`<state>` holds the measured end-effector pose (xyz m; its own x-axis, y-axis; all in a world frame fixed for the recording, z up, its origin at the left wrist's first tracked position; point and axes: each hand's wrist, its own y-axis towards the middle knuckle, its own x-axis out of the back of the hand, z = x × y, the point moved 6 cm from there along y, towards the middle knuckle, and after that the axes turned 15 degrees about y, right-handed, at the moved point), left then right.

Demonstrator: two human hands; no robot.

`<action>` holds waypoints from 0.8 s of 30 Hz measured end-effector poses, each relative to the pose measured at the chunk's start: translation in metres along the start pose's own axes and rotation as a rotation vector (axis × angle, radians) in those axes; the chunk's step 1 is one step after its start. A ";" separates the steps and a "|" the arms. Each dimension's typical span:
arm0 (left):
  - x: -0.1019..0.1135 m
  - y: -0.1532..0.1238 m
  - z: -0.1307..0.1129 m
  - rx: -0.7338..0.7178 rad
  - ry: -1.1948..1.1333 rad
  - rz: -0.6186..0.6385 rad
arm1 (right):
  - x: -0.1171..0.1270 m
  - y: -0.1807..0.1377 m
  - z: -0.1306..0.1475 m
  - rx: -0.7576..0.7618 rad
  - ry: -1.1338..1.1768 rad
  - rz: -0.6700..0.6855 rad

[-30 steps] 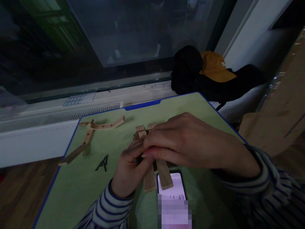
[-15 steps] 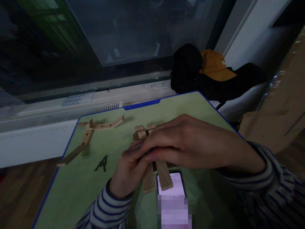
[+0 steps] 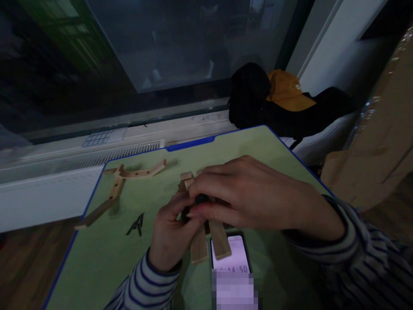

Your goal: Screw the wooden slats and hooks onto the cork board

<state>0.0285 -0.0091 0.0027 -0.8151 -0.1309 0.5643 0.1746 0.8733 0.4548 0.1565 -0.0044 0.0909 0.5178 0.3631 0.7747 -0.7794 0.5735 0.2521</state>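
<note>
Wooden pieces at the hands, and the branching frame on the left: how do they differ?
The wooden pieces are partly covered by the left hand and right hand; the branching frame lies apart from both. The pieces' near ends are straight, whereas the frame has angled arms. The frame shows dark holes; the pieces' near ends show none. Both look like light wood.

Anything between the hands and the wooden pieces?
Left hand: nothing visible, it holds the wooden pieces. Right hand: a dark object shows between thumb and fingers, over the pieces; contact is hidden.
</note>
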 end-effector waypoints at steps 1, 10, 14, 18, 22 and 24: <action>0.001 -0.001 0.001 -0.002 0.001 -0.008 | 0.000 0.000 0.000 0.005 0.011 0.005; 0.000 0.002 -0.008 -0.087 -0.028 0.126 | -0.002 -0.002 0.004 0.023 0.154 0.095; -0.004 0.004 -0.006 -0.081 -0.064 0.180 | -0.003 -0.001 0.002 0.007 0.061 0.101; -0.003 0.004 -0.004 -0.066 -0.037 0.140 | -0.004 0.000 0.000 0.001 -0.023 0.083; 0.002 0.003 -0.002 -0.029 0.045 0.061 | -0.003 0.000 0.002 0.027 -0.053 0.048; 0.003 0.002 -0.002 -0.024 0.054 0.049 | -0.003 0.000 0.002 0.024 -0.001 0.048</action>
<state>0.0276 -0.0089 0.0061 -0.7742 -0.1138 0.6227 0.2274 0.8680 0.4414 0.1544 -0.0072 0.0901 0.4791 0.3890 0.7868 -0.8117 0.5375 0.2285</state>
